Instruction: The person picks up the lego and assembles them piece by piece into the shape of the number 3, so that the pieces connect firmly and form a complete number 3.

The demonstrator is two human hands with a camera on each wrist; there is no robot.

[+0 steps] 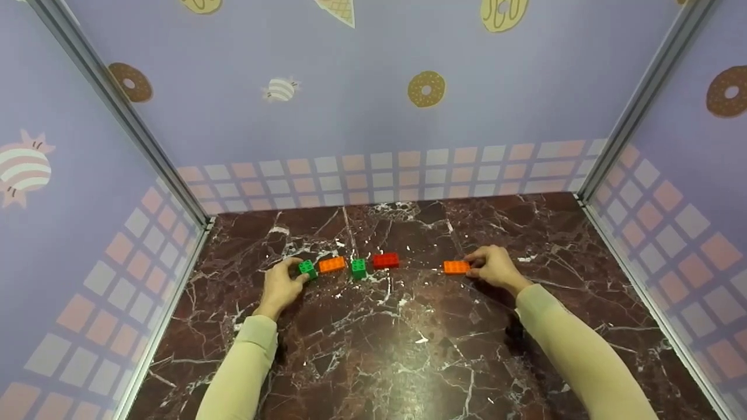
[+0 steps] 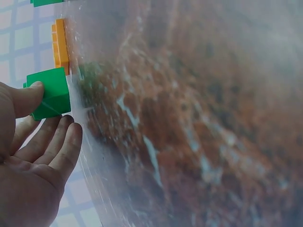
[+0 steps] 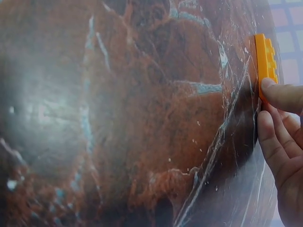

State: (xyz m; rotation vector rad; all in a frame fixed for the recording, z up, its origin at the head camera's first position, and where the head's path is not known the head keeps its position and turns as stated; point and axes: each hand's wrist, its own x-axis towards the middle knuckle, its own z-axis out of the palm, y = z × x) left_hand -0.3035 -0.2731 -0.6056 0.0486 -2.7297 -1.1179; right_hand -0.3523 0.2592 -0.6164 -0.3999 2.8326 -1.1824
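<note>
My left hand [image 1: 282, 286] pinches a green toy brick [image 1: 307, 268] between thumb and fingers at the left end of a loose row. Its thumb lies on the green block's near face in the left wrist view. Just right of it lies a flat orange brick [image 1: 332, 264], then a second green brick [image 1: 358, 268], then a red brick [image 1: 386, 260]. Farther right, past a gap, another flat orange brick [image 1: 456, 267] lies with its right end between the thumb and fingers of my right hand [image 1: 495, 268]. That brick's studs face the wall in the right wrist view [image 3: 267, 66].
The bricks lie on a dark red marbled tabletop [image 1: 373, 350] with white veins. A lilac back wall [image 1: 373, 116] with printed sweets and checks rises behind, and side panels stand left and right with metal edge rails [image 1: 636, 99].
</note>
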